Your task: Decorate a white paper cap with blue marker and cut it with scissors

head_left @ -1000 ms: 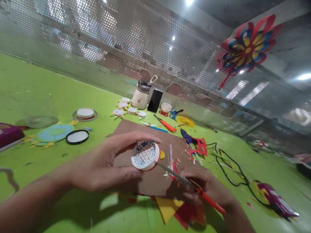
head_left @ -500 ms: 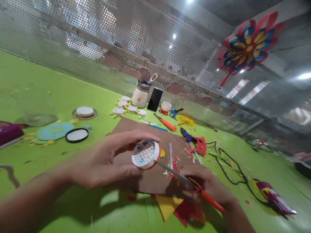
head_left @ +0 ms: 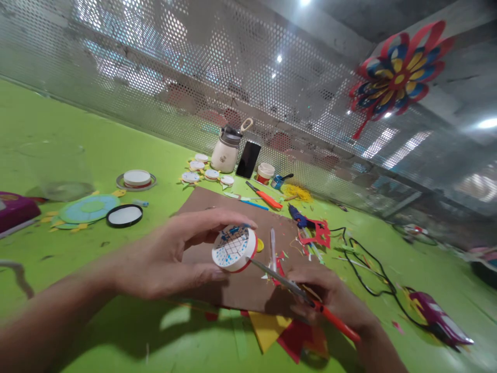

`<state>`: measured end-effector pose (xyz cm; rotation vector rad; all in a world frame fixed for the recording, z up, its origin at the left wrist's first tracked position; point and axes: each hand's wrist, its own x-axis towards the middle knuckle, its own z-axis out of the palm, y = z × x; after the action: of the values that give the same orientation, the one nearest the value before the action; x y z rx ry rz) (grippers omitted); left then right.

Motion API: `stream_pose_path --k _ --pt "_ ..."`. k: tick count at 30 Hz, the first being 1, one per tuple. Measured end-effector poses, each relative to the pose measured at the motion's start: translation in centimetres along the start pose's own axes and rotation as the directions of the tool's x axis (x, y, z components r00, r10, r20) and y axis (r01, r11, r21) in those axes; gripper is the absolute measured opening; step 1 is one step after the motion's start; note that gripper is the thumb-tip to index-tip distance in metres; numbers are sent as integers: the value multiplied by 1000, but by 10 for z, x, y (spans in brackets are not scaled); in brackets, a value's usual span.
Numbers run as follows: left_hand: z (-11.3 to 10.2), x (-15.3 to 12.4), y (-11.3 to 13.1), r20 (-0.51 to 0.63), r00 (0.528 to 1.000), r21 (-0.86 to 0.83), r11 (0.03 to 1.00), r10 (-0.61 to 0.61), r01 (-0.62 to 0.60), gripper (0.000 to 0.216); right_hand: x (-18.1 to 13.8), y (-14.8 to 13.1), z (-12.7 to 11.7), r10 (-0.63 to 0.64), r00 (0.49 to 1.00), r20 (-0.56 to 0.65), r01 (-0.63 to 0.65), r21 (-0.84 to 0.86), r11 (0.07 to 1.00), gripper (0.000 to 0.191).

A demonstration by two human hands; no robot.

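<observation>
My left hand point(head_left: 166, 261) grips a small round white lid point(head_left: 233, 248) between thumb and fingers; its face bears a blue grid and dot pattern and a red rim. My right hand point(head_left: 330, 300) is closed on orange-handled scissors point(head_left: 295, 291), whose blade tips touch the lid's lower right edge. Both hands hover over a brown cardboard sheet point(head_left: 236, 285) on the green table point(head_left: 116, 331).
Yellow and red paper scraps point(head_left: 287, 331) lie under the cardboard's near edge. A white pen point(head_left: 273, 243), red cutouts point(head_left: 320, 233), a black cable point(head_left: 368, 269), a second pair of scissors point(head_left: 266, 197), a white jar point(head_left: 225, 151), a phone point(head_left: 248, 159) and several decorated lids point(head_left: 204, 173) lie beyond. A perforated metal screen point(head_left: 194, 77) backs the table.
Almost nothing: both hands keep their hold, and the lid has shifted very slightly right with the scissors still at its edge.
</observation>
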<state>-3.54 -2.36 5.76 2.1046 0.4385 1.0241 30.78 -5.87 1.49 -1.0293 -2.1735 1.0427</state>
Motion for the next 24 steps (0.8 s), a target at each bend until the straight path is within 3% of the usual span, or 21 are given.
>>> stream_pose_path --k 10,14,24 --pt "0 3 2 18 999 -41 998 -48 48 56 0 1 1 -52 998 -21 49 -121 992 33" --pt "-1 3 -1 -1 1000 -19 1000 1 -1 60 1 -4 3 -17 999 -44 12 -121 993 29" --pt "1 4 -1 8 999 -92 995 -47 48 55 1 -8 7 69 997 -34 -70 -43 997 15"
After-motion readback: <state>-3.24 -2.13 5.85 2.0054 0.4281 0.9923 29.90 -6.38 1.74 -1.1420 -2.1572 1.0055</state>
